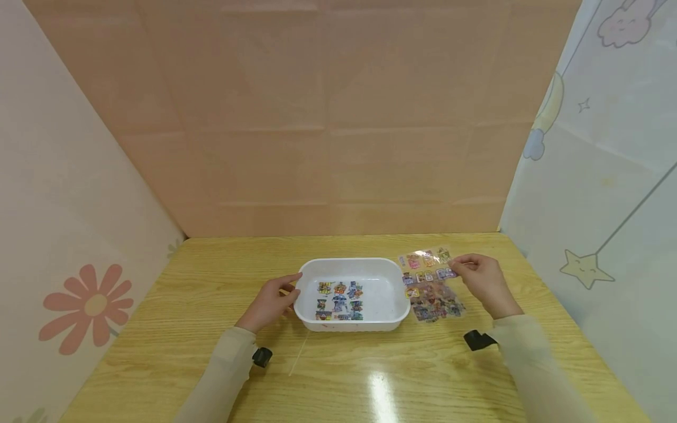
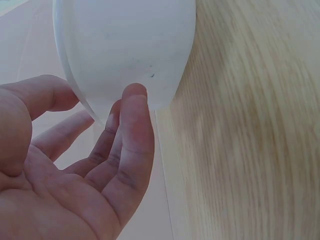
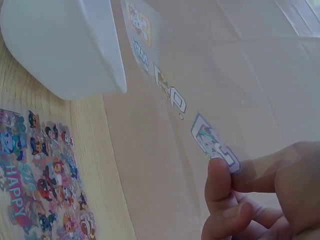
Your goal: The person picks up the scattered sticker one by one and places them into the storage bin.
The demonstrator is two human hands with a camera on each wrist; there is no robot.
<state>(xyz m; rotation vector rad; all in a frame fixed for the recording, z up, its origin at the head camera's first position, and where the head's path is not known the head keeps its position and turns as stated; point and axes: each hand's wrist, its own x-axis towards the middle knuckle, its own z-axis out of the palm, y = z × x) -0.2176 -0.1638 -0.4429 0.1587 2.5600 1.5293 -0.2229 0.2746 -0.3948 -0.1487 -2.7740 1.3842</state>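
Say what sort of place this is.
Probably a makeshift tabletop booth indoors: a wooden table, a creased peach backdrop behind it, and pale side walls printed with a cartoon flower and star.

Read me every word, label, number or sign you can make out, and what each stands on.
"HAPPY": on the printed sheet lying on the table.
Unreadable: more lettering beside "HAPPY", too blurred.
Unreadable: large outlined characters on the clear sheet pinched in the right hand, too slanted and blurred to be sure.
Unreadable: any lettering on the prints in the white tray, too small.
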